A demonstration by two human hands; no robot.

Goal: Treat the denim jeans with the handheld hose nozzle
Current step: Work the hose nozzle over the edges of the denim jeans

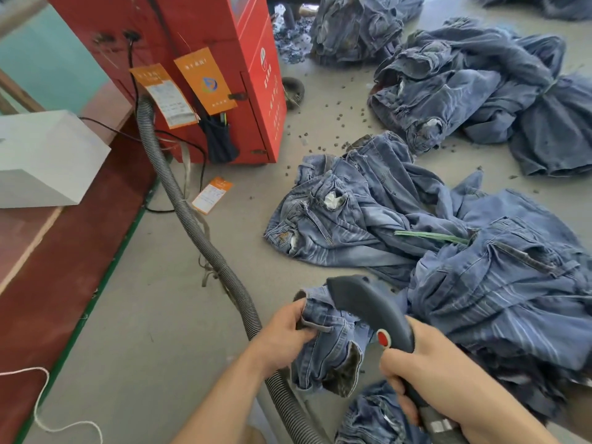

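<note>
- Your right hand (pixel 426 370) is wrapped around the handle of the nozzle (pixel 371 310), fingers curled tight under the grip, thumb side close to the red button (pixel 383 338).
- The nozzle is smooth dark grey plastic, curved like a hook, its wide mouth pointing down onto the denim held in front of you.
- Your left hand (pixel 288 331) pinches a bunched fold of the jeans (pixel 333 350), fingers curled into the cloth near a belt loop.
- The held jeans are mid-blue, washed denim, crumpled, with a frayed dark edge hanging below the nozzle.
- The hose (pixel 198 232) is ribbed grey tubing; it passes under your left forearm and curves across the floor up to the red cabinet (pixel 205 27).
- Just right of the nozzle lies a heap of jeans (pixel 499 296), soft and creased, with pale streaked fading.
- Beyond it another pair (pixel 336 216) lies spread flat, white pocket lining showing; a bundle of thin green strips (pixel 432 236) rests on the denim beside it.
- Further piles (pixel 464 81) sit well apart at the top right.
- The floor (pixel 166 315) is dull grey concrete, scattered with small dark bits near the cabinet.
- Two orange tags (pixel 205 80) hang on the cabinet front; a third tag (pixel 212 195) lies on the floor.
- A pale boxy block (pixel 48 155) rests on the reddish-brown bench at your left; white cord (pixel 41 402) trails at lower left.
</note>
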